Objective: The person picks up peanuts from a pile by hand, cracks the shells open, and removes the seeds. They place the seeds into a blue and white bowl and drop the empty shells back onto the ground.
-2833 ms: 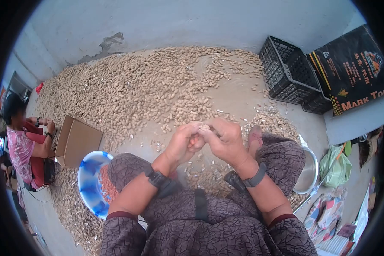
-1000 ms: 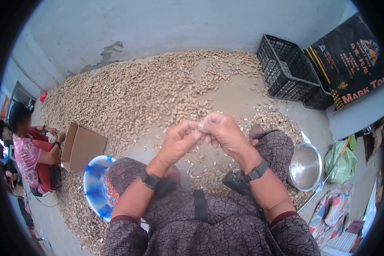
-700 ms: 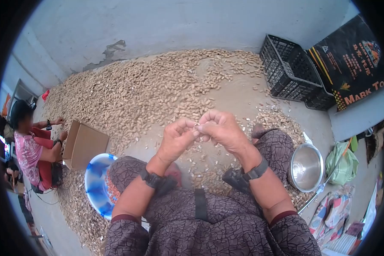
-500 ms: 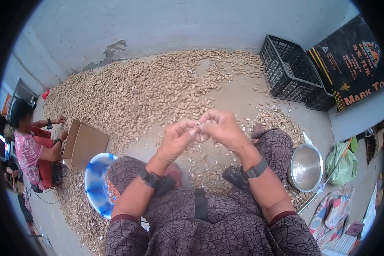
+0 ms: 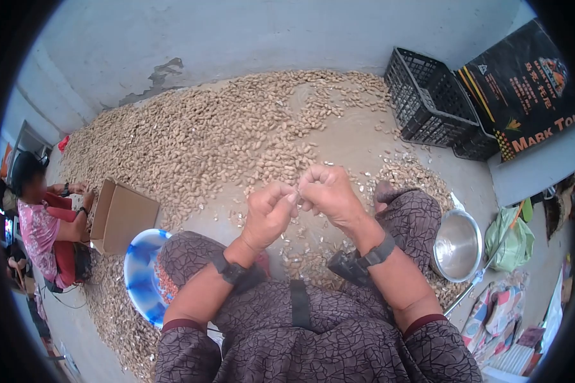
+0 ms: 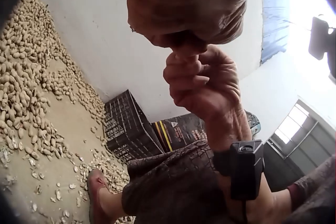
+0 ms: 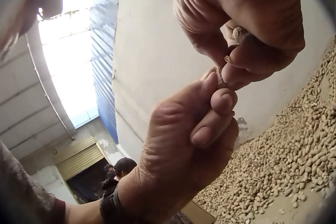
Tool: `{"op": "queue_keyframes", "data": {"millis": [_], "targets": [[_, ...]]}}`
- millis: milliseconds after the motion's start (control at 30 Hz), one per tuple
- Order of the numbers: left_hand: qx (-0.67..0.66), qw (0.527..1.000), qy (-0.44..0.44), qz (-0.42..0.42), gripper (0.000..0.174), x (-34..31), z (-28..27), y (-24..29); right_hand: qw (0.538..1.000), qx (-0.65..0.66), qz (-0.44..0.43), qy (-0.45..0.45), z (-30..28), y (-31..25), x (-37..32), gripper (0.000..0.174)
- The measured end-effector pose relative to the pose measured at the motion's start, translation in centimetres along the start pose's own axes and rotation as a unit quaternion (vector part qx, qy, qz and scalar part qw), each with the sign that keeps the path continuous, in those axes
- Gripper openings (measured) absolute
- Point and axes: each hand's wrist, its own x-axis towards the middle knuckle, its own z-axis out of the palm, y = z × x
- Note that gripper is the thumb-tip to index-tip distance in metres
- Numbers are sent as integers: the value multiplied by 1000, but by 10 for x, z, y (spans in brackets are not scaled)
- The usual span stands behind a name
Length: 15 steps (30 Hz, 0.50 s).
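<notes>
My left hand (image 5: 268, 210) and right hand (image 5: 332, 196) meet fingertip to fingertip above the floor, in front of my lap. In the right wrist view a pale peanut shell (image 7: 239, 34) shows within the curled fingers of the right hand (image 7: 247, 8). That hand's thumb and forefinger pinch together against the left hand's tips. The left hand (image 7: 184, 129) pinches a small peanut piece (image 7: 219, 75) between thumb and forefinger, its other fingers curled. Most of the peanut is hidden by the fingers. Under the hands lie scattered shells (image 5: 310, 265).
A broad heap of unshelled peanuts (image 5: 191, 140) spreads toward the wall. By my left knee stands a blue-and-white basin (image 5: 137, 271) with reddish kernels (image 5: 165, 281); by my right, a steel bowl (image 5: 457, 246). Farther off are a cardboard box (image 5: 124, 217), black crates (image 5: 428, 102) and a seated person (image 5: 41, 223).
The hands stay together at nearly the same spot, with the fingertips shifting slightly around the peanut. The seated person's reaching arm has drawn back toward the box.
</notes>
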Motion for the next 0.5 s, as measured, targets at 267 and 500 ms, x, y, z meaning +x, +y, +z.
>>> {"op": "queue_keyframes", "data": {"millis": [267, 500], "targets": [[-148, 979, 19, -137, 10, 7, 1, 2, 998, 37, 9, 45, 3, 6, 1, 8], [-168, 976, 6, -139, 13, 8, 1, -7, 997, -41, -25, 57, 1, 10, 0, 9]]}}
